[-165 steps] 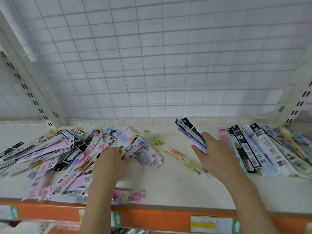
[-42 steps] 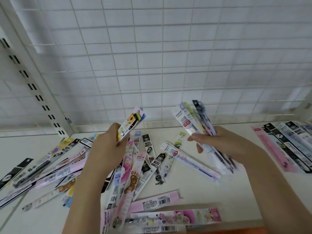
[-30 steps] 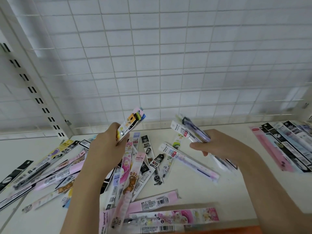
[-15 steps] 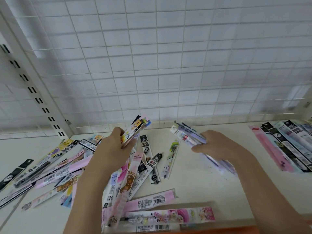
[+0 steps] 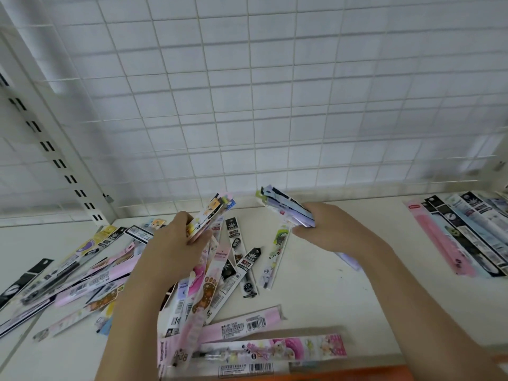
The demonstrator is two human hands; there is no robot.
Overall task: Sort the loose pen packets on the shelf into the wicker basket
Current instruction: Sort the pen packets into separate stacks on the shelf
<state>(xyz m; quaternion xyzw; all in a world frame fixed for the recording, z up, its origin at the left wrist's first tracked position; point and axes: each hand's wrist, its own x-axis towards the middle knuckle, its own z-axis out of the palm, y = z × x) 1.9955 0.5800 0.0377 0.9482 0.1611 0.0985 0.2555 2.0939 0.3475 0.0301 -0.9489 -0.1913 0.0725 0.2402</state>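
Observation:
My left hand (image 5: 170, 248) grips a bundle of colourful pen packets (image 5: 209, 215) whose tops fan up and to the right, with their lower ends hanging down past my wrist. Over the middle of the shelf, my right hand (image 5: 327, 229) grips a second bundle of purple and black packets (image 5: 286, 207). Between and below the hands several loose packets (image 5: 247, 265) lie scattered on the white shelf (image 5: 343, 298). A heap of packets (image 5: 77, 270) spreads out at the left. No wicker basket is in view.
A neat row of packets (image 5: 461, 232) lies at the right end of the shelf. A white wire grid (image 5: 247, 105) closes the back, with a slotted upright (image 5: 55, 149) at the left. The orange shelf edge (image 5: 343, 373) runs along the bottom.
My right hand has gathered in the long white and pink packet that lay below it and dropped closer to the shelf. My left hand still holds its bundle, tilted a little further right.

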